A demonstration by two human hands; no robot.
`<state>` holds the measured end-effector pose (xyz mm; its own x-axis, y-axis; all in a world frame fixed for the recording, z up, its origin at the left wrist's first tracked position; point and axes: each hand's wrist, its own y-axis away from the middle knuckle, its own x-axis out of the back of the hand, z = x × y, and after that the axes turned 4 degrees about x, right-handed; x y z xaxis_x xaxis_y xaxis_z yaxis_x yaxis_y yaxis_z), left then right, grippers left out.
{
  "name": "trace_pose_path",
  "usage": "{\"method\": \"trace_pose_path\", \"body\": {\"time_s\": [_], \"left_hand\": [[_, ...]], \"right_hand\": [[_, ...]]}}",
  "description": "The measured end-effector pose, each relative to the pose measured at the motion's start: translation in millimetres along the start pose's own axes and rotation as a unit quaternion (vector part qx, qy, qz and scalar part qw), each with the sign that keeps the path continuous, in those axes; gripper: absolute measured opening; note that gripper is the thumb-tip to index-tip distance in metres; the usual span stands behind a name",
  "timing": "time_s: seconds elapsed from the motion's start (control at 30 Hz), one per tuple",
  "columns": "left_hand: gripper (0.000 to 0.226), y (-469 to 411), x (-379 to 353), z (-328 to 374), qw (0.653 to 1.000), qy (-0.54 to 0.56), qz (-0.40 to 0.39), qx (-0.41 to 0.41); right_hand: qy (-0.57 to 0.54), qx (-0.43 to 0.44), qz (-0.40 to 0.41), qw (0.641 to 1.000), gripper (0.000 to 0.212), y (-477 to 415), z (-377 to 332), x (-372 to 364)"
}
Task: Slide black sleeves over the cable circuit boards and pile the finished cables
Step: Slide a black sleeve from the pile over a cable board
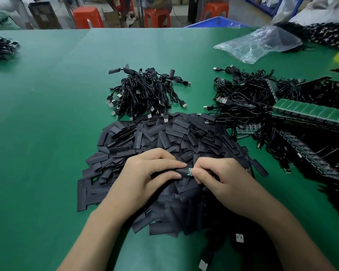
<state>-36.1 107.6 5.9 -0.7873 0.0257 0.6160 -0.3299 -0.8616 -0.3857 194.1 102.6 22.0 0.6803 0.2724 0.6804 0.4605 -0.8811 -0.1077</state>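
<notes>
My left hand (147, 173) pinches a black sleeve (179, 171) between thumb and forefinger, above a wide heap of flat black sleeves (164, 137). My right hand (221, 178) pinches a small green circuit board (189, 171) whose tip shows at the sleeve's mouth. The board's cable is hidden under my right hand; a USB plug (203, 264) hangs near the table's front edge. Beyond the sleeve heap lies a pile of sleeved black USB cables (145, 92).
On the green table (47, 133), a tangle of bare-board cables (241, 98) lies at the right, with green board panels (311, 114) and dark strips beside it. A clear plastic bag (258, 44) sits far right, another cable bundle (0, 47) far left.
</notes>
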Motion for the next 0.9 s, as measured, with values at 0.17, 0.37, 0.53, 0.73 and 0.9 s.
{"method": "trace_pose_path", "body": {"time_s": [0.17, 0.37, 0.53, 0.73, 0.9], "left_hand": [[0.022, 0.7, -5.8, 2.7, 1.0, 0.001, 0.006, -0.008], [0.02, 1.4, -4.8, 6.7, 0.999, 0.001, 0.053, 0.005], [0.019, 2.7, -7.5, 8.3, 0.997, 0.0, 0.073, -0.008], [0.019, 3.3, -11.6, 9.2, 0.997, 0.008, 0.066, -0.029], [0.018, 2.9, -11.2, 9.9, 0.996, 0.002, 0.086, -0.026]], "right_hand": [[-0.024, -0.009, 0.002, 1.0, 0.029, -0.2, -2.1, -2.4], [-0.127, -0.047, 0.015, 0.991, 0.019, -0.2, 0.8, 2.6], [-0.148, -0.045, 0.023, 0.988, 0.019, -1.2, 0.8, -0.1], [-0.152, -0.042, 0.019, 0.987, 0.02, -1.3, 0.7, -4.2], [-0.16, -0.039, 0.045, 0.985, 0.017, -1.7, 0.9, -5.5]]}}
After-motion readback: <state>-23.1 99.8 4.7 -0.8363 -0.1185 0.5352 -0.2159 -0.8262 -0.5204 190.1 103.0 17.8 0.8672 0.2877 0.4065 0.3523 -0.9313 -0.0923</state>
